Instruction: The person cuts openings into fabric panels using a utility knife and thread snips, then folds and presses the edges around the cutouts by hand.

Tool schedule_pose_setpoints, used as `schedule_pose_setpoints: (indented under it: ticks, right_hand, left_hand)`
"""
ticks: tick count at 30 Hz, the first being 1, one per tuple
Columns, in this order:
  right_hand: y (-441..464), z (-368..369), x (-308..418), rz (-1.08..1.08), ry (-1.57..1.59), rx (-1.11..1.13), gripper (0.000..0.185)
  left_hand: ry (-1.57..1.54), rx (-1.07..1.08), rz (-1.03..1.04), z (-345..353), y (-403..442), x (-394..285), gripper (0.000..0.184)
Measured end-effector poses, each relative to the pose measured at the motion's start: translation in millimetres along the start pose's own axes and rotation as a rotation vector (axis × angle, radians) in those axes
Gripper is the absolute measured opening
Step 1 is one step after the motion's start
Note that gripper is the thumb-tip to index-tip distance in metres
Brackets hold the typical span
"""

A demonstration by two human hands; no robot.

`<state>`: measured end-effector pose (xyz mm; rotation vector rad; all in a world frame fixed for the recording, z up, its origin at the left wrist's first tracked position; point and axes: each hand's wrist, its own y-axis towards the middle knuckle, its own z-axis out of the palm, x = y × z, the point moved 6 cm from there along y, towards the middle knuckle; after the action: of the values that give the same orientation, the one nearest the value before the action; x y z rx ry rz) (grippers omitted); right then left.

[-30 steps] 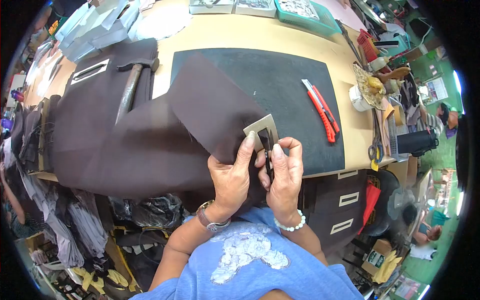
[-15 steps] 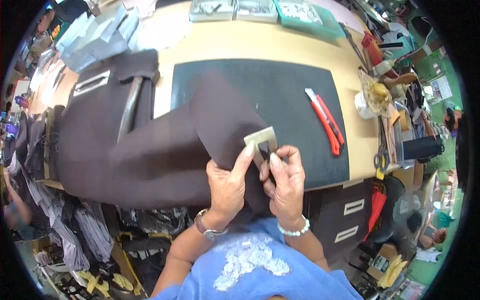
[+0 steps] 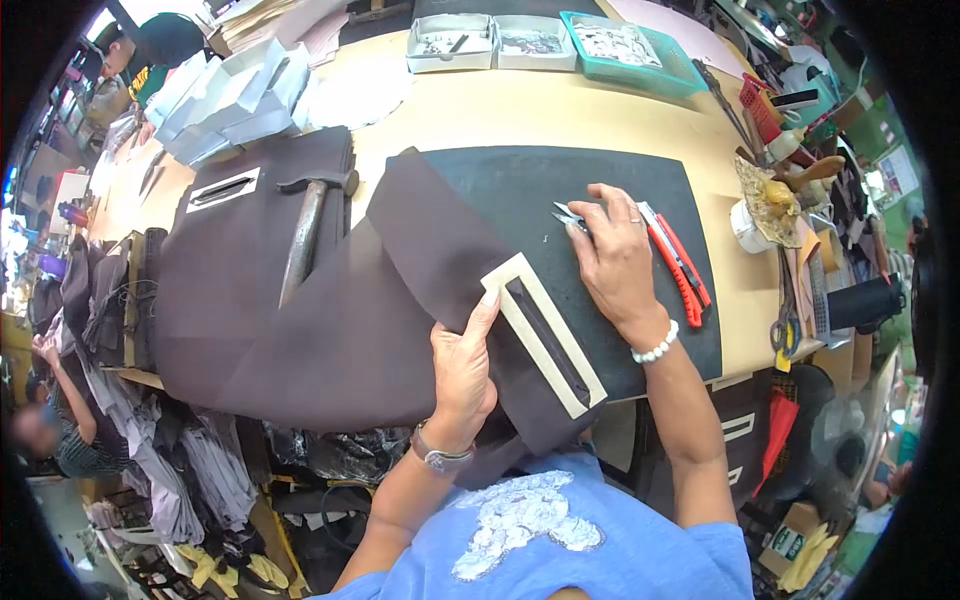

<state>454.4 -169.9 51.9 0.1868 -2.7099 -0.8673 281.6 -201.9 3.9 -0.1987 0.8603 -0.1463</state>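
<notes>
My left hand (image 3: pixel 465 375) pinches the dark brown fabric (image 3: pixel 430 215) at the upper left corner of a cream rectangular frame (image 3: pixel 540 335). A long slit with dark edges runs inside that frame. Over the black mat (image 3: pixel 480 175), my right hand (image 3: pixel 612 255) has its fingers curled around small snips (image 3: pixel 568 213), whose pointed tips show to the left of the fingers. Just right of this hand, a red utility knife (image 3: pixel 680 265) lies on the mat.
A hammer (image 3: pixel 304 235) rests on folded brown fabric (image 3: pixel 235 240) at the left. White boxes (image 3: pixel 450 62) and a teal basket (image 3: pixel 640 70) stand at the back. At the right are a glue pot (image 3: pixel 750 225) and scissors (image 3: pixel 785 330). Another person (image 3: pixel 75 410) is at far left.
My right hand has moved away from the cream frame, up and right over the mat, with the snips. The fabric now lies flatter, with the whole frame showing.
</notes>
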Motion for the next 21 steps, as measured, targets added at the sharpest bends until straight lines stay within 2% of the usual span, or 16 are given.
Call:
schedule_pose_setpoints:
  ticks: [1,4,7,11,17,20,21]
  right_hand:
    - [0,-9,5,0.057,0.241,0.053,0.023]
    - [-4,-31,40,-0.134,0.557,0.207,0.024]
    - [-8,-30,58,-0.339,0.435,0.176,0.022]
    - [-4,-20,56,-0.437,0.445,0.138,0.015]
    - [15,-8,56,-0.421,0.58,0.194,0.009]
    - [24,8,55,-0.177,0.727,0.459,0.01]
    - [27,9,56,-0.154,0.756,0.494,0.01]
  left_hand:
    - [0.001,0.0,-0.004,-1,1,2,0.02]
    - [-0.014,0.014,-0.012,0,1,3,0.02]
    - [-0.013,0.023,0.003,3,-2,4,0.02]
    - [0.046,0.053,0.037,4,-3,2,0.02]
    - [0.06,0.046,0.003,0,-1,3,0.02]
    - [0.047,0.054,0.004,-5,-1,6,0.024]
    - [0.045,0.055,-0.009,-4,-1,6,0.024]
